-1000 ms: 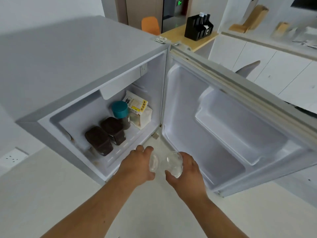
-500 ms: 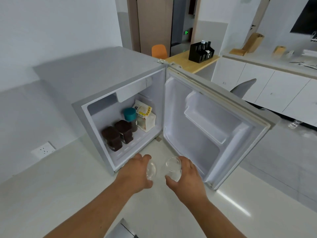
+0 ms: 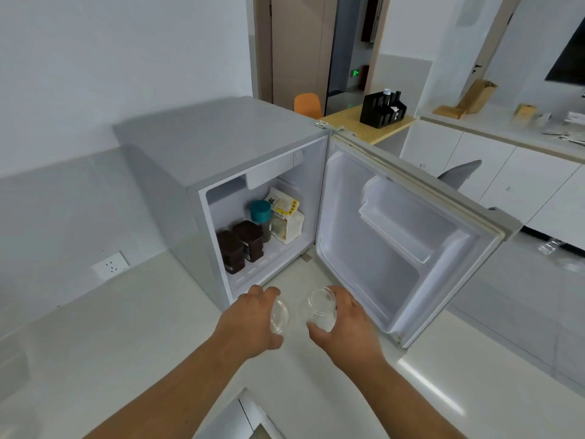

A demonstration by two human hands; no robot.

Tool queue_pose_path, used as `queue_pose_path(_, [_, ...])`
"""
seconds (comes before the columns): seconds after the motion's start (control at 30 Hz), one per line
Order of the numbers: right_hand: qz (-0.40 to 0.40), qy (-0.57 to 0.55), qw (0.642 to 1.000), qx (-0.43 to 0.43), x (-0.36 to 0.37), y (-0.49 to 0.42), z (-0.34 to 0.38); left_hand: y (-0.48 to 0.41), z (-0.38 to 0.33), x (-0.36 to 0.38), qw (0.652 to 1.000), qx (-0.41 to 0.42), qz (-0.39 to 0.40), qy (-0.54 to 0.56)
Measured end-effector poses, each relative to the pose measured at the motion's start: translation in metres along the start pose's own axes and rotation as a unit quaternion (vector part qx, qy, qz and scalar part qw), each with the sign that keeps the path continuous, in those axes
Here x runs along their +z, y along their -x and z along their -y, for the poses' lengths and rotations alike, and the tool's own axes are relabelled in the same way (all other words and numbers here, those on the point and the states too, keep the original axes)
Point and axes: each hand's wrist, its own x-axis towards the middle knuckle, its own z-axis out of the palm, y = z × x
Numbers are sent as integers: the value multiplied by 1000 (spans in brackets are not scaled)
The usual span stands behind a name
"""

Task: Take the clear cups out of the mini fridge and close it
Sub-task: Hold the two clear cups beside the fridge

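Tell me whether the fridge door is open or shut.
Open: the fridge door is swung wide to the right, its empty inner shelves facing the camera.

Left hand point(image 3: 250, 318) covers most of its clear plastic cup point(image 3: 280, 315); only rim shows. Yellow-white food pouch point(image 3: 286, 217) label too small to read. Grey object point(image 3: 235, 419) cut off at bottom edge.

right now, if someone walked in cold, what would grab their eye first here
The mini fridge on the counter with its door swung wide open to the right, showing two dark jars, a teal-lidded container and a carton inside. Right in front of it, the left hand and the right hand each hold a clear cup just outside the opening.
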Motion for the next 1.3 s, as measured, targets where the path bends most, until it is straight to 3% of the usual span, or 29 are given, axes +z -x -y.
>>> queue_pose_path(0.77, [129,0,991,-23,158,-55,126,-16,216,-7,998,-57,24,7])
queue_pose_path(1.3, [179,50,982,28,286,-71,112,-98,308,55,994,-38,98,-16])
